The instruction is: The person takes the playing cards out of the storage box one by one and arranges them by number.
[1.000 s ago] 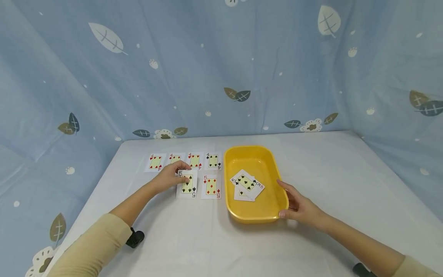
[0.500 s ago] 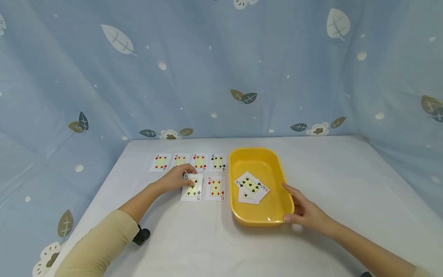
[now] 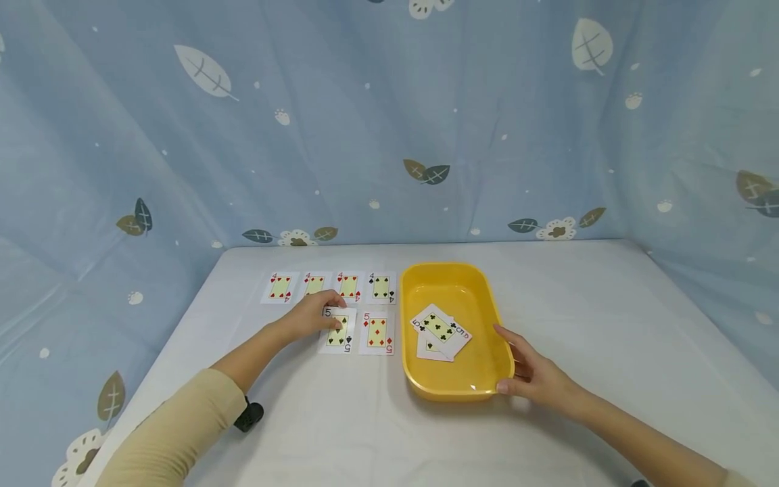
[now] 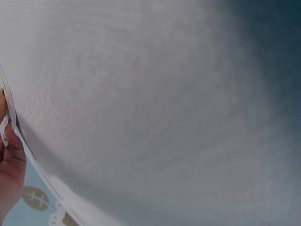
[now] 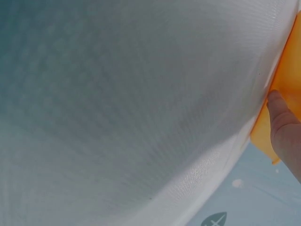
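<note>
The left hand (image 3: 314, 315) pinches the black five (image 3: 338, 340), its long axis running front to back, just left of the red five (image 3: 376, 333). The right hand (image 3: 538, 379) grips the tray (image 3: 477, 338) by its right side.

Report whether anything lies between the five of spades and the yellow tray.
Yes: the five of diamonds lies between the five of spades, held by the left hand, and the yellow tray. Nothing else visible stands there.

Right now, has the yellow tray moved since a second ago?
No: the yellow tray sits just right of the four of spades, as before, with no clear shift either way in the head view.
</note>
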`<action>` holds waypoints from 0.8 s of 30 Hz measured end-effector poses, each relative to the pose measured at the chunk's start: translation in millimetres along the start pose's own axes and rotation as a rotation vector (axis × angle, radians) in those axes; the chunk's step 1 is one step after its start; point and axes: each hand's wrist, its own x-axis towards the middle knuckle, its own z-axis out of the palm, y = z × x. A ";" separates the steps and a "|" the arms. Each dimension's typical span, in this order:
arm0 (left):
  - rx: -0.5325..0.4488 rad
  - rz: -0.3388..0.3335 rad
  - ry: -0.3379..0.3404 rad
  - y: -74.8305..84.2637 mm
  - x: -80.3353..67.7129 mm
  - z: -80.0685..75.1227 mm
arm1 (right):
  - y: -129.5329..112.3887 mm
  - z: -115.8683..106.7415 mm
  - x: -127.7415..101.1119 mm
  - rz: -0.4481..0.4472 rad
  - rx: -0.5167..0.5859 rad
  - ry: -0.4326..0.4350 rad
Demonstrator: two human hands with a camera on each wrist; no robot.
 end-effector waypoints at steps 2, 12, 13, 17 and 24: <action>0.000 0.001 0.003 -1.2 0.3 1.1 | 0.1 0.2 0.0 -0.006 -0.010 0.002; 0.057 0.027 0.023 -0.9 0.4 1.0 | -3.2 1.6 2.1 0.024 -0.066 0.014; 0.064 0.030 0.020 -1.1 0.4 0.9 | -3.4 1.7 2.1 0.026 -0.066 0.014; 0.091 0.036 0.016 -1.1 0.1 1.0 | -3.5 1.9 1.7 0.034 -0.065 0.011; 0.105 -0.016 0.053 5.1 -1.5 0.8 | -5.2 -0.1 0.5 0.032 -0.080 0.017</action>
